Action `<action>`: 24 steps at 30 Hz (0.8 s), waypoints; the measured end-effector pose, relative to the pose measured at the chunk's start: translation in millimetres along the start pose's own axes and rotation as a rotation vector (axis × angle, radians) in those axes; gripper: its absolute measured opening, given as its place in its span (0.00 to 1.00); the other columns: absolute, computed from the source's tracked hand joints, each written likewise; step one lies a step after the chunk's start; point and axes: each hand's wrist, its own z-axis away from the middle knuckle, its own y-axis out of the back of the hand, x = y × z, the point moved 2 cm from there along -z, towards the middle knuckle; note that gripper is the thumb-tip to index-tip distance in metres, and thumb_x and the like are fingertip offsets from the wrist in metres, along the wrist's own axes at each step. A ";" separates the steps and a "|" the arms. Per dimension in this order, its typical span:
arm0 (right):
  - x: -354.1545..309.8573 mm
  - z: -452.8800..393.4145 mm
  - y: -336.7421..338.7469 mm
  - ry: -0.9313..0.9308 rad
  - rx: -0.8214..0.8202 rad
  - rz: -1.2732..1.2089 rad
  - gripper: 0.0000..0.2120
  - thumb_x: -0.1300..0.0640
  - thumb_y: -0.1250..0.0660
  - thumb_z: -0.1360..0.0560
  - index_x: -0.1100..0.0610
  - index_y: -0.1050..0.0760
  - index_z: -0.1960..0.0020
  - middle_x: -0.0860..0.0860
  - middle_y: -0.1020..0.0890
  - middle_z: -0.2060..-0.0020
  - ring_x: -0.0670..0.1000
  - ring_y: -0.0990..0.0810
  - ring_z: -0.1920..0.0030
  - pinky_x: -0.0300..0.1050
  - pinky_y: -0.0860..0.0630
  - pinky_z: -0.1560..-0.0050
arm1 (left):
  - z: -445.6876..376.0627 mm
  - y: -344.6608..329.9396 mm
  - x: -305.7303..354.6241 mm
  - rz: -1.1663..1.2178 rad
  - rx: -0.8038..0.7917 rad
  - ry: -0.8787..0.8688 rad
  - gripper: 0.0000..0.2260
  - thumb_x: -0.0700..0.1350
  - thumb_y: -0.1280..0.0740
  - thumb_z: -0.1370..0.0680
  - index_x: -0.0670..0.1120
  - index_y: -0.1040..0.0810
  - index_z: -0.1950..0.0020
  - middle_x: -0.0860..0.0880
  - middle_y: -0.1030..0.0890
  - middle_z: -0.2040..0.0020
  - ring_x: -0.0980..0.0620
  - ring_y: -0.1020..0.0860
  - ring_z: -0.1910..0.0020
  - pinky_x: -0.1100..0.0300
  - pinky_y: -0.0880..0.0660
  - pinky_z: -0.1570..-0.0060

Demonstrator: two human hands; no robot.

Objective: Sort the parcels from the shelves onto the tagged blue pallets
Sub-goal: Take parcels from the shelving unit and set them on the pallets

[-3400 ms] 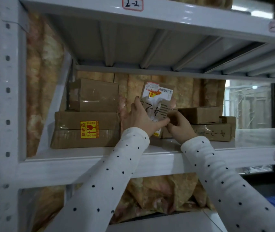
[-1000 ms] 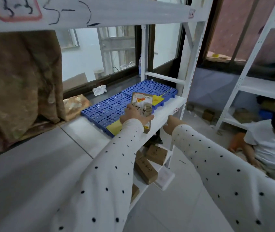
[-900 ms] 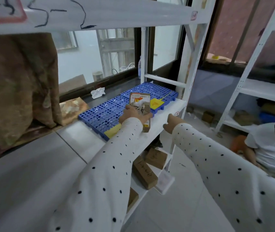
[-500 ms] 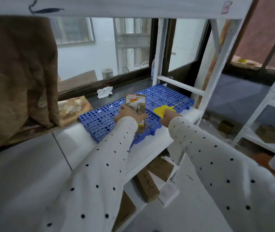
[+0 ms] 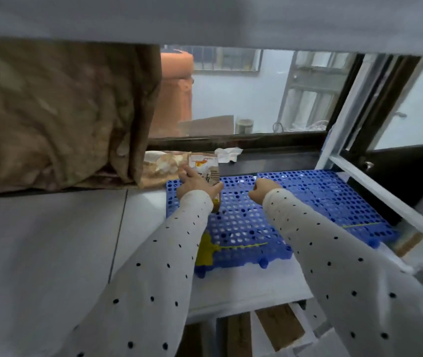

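We judge the step in hand to be the set-down: a parcel is being brought to the near-left blue pallet, just left of frame centre. The left hand grasps the parcel from the side, thumb on one edge and fingers wrapped round the other, holding it upright with its printed face toward the camera. The parcel's lower end is at or just above the pallet's rear-left part; we cannot tell whether it already touches the grid.

The right hand is to the right of the parcel, apart from it, over the seam between the two pallets. Its fingers are curled into a loose fist and it holds nothing.

A second blue pallet lies directly beside the first, toward the right of the frame. A yellow tag sits at the near edge of the left pallet, partly hidden by the left sleeve; its marking is not legible. Handwriting shows on the parcel but is too blurred to read, so we cannot confirm that parcel and tag agree.

The next move, in our judgement, calls for lowering the parcel fully onto the grid, laying or standing it so it does not topple, then releasing the left hand's grasp. A brown curtain hangs in the upper left.
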 end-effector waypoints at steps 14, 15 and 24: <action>-76.6 -50.7 -28.5 0.266 -0.121 0.064 0.08 0.54 0.42 0.22 0.57 0.30 0.45 0.52 0.26 0.60 0.52 0.26 0.60 0.44 0.29 0.60 | -38.7 -9.9 -47.0 -0.012 -0.015 0.275 0.44 0.66 0.32 0.31 0.42 0.44 0.27 0.43 0.32 0.32 0.43 0.27 0.36 0.52 0.28 0.45; -78.5 -53.8 -26.2 0.270 -0.117 0.057 0.10 0.54 0.42 0.22 0.58 0.29 0.44 0.52 0.25 0.57 0.52 0.26 0.58 0.44 0.29 0.58 | -42.4 -10.0 -46.4 -0.009 -0.024 0.282 0.44 0.66 0.32 0.32 0.43 0.44 0.27 0.43 0.32 0.32 0.43 0.27 0.37 0.52 0.28 0.46; -70.3 -70.0 -23.2 0.222 -0.136 0.037 0.14 0.54 0.42 0.21 0.59 0.29 0.39 0.54 0.23 0.53 0.52 0.25 0.57 0.44 0.29 0.57 | -58.9 -11.6 -42.5 0.011 -0.087 0.326 0.44 0.66 0.33 0.30 0.43 0.48 0.25 0.42 0.35 0.30 0.41 0.30 0.35 0.50 0.28 0.43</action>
